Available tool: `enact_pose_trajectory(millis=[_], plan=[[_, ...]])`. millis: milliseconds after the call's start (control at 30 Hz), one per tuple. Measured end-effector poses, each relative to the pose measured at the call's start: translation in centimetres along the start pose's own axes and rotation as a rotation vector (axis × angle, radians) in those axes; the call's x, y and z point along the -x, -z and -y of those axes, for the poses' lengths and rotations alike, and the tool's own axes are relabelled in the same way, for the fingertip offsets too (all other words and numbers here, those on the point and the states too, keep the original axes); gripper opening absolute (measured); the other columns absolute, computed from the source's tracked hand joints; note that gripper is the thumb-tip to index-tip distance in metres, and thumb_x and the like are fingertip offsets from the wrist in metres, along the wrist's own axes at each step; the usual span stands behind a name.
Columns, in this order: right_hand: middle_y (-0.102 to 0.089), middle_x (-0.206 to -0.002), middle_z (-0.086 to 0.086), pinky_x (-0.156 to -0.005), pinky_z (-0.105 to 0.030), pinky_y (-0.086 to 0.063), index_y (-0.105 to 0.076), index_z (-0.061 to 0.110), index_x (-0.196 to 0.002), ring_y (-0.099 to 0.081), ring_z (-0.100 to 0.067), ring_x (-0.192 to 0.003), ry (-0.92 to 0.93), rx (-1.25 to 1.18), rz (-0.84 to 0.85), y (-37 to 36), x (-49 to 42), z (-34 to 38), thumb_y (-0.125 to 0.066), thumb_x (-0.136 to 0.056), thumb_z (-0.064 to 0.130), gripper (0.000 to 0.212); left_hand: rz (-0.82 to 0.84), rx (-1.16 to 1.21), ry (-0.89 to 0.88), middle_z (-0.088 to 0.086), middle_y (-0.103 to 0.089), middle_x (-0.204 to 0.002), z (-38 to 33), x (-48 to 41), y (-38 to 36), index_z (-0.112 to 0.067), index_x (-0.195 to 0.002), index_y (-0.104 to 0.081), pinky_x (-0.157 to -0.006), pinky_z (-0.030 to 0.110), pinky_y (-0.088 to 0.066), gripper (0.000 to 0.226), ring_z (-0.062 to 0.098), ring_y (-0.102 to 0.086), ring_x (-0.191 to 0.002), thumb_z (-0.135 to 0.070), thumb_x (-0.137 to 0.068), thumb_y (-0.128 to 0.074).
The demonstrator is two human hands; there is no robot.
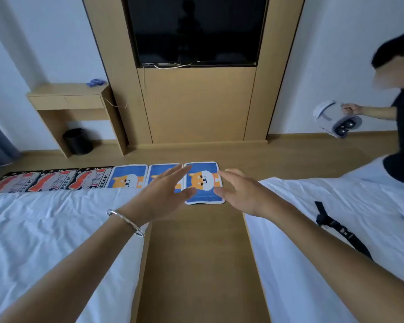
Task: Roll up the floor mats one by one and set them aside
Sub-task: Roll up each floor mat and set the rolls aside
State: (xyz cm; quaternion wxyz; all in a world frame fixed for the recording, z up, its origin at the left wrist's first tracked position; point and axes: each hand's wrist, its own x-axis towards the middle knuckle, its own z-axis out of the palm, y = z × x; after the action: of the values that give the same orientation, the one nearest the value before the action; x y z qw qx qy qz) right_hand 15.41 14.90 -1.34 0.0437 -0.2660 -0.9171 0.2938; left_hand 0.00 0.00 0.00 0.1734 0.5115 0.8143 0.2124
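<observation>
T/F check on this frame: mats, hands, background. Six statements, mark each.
1. No mat in view is rolled yet. True: the blue dog mats and black ROOM mats lie flat in a row.
2. The left hand grips a mat. False: it is open and holds nothing.
3. The right hand is open. True.
4. The bracelet is on the right wrist. False: it is on the left wrist.
5. The bin stands on the shelf. False: it stands on the floor beneath it.
6. Three mats are blue and three are black. True.
</observation>
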Motion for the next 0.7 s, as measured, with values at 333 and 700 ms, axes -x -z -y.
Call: enact_pose_trajectory(millis=[333, 700], plan=[[-0.024, -0.153, 0.011, -0.107, -0.032, -0.03, -0.028, 0.025, -0.149, -0.029, -0.009, -0.137, 0.046, 0.043, 0.082, 1.6, -9.2, -1.5, -0.041, -0.098, 0.049, 0.058, -0.038, -0.023, 0.089, -0.012, -0.015, -0.156, 2.2, -7.0, 1.3, -0.039, -0.146, -0.018, -0.102, 0.032, -0.034, 0.062, 0.014, -0.033, -0.134, -0.047, -0.092, -0.048], [-0.02, -0.155, 0.013, -0.107, -0.028, -0.027, -0.025, 0.028, -0.15, -0.027, -0.007, -0.138, -0.048, 0.118, 0.056, 5.9, -23.8, -4.8, -0.041, -0.096, 0.052, 0.061, 0.004, 0.039, -0.012, -0.012, -0.016, -0.155, 7.0, -24.6, 4.4, -0.038, -0.146, -0.019, -0.108, 0.037, -0.031, 0.06, 0.021, -0.04, -0.132, -0.048, -0.093, -0.045]])
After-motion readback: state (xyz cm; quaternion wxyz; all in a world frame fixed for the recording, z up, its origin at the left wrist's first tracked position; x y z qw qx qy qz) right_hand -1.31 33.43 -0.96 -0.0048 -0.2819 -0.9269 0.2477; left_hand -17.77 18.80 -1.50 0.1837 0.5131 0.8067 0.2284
